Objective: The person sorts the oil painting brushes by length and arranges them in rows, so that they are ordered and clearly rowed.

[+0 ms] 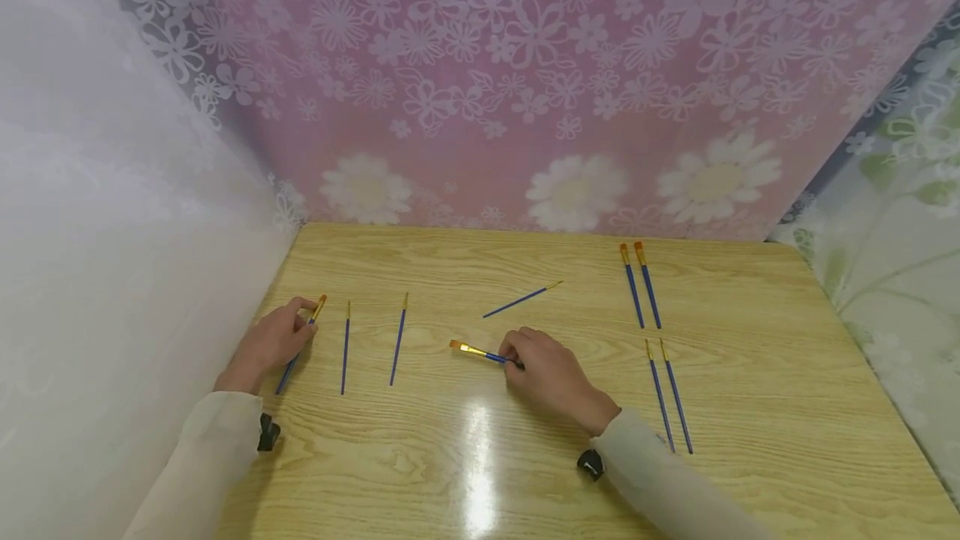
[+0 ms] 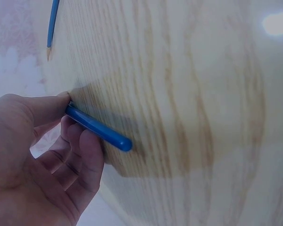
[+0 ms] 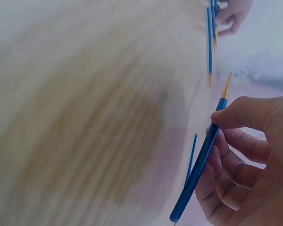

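At the table's left side my left hand (image 1: 273, 338) pinches a flat paintbrush (image 1: 288, 375) with a blue handle; its orange bristles point away from me. In the left wrist view the rounded handle end (image 2: 118, 137) sticks out past the fingers. My right hand (image 1: 551, 377), near the middle, grips another flat paintbrush (image 1: 493, 357) by its blue handle, gold ferrule and bristles pointing left. Between the hands lie two thin paintbrushes, one (image 1: 346, 352) near the left hand and one (image 1: 399, 344) farther right. A third thin paintbrush (image 1: 517, 302) lies slanted beyond the right hand.
On the right of the wooden table (image 1: 405, 473), two flat paintbrushes (image 1: 649, 294) lie side by side at the back. Nearer me, two thin paintbrushes (image 1: 677, 402) lie beside the right sleeve. A pink floral cloth (image 1: 465, 132) hangs behind, with pale cloth (image 1: 135, 190) at left.
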Demonstrator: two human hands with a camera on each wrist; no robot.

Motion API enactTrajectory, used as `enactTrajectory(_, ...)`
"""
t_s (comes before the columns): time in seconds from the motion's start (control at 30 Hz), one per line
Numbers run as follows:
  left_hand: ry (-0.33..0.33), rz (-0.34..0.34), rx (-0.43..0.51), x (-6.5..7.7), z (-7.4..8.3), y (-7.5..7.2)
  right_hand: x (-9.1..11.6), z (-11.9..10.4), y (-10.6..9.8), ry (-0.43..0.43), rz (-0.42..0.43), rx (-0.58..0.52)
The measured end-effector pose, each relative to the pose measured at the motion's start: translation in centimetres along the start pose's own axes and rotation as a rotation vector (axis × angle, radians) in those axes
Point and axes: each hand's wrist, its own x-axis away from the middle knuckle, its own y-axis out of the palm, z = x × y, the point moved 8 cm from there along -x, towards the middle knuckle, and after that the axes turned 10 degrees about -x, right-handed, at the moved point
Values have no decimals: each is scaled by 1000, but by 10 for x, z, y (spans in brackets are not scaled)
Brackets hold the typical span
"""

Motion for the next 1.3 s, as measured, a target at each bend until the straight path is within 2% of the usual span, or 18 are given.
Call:
enactTrajectory(0.33,-11,-1,-1,-1,3,-2,0,43,-49,77,70,-27)
enactTrajectory(0.67,-8,2,6,0,4,-1,11,78,-100,107,141,-56)
enactTrajectory(0.93,-13,-3,2,-1,5,2,20,105,-140,143,203,-35)
enactTrajectory(1.1,-27,-11,-9,-1,4,2,23,119,-157,158,231,-38)
enactTrajectory(1.3,-29,-13,-16,-1,6,2,22,138,-164,184,236,-78)
